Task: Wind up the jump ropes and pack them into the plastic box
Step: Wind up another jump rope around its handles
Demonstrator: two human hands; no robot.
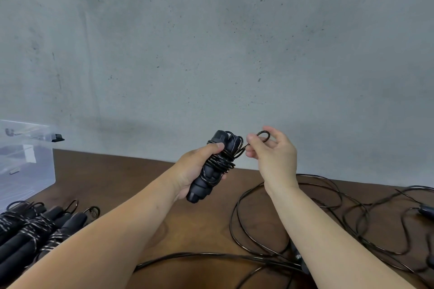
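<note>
- Two hands are up over the brown table (199,218), in front of a grey wall (211,42).
- The left hand (195,169) grips a black bundle (212,166). It is two rope handles side by side with black cord wound round the middle. The fingers curl tight round it and the thumb presses on the cord.
- The bundle tilts, top end up and to the right.
- The right hand (274,155) pinches a small loop (263,136) of the same cord, just beside the top of the bundle. The thumb and first finger hold it; the other fingers are bent and loose.
- The clear box (35,166) stands at the far left of the table, well apart from the hands. I cannot tell what is in it.
- Near the box, at the lower left, lie wound ropes (35,225), packed close together.
- On the right, loose ropes (328,218) sprawl in big rings on the table.
</note>
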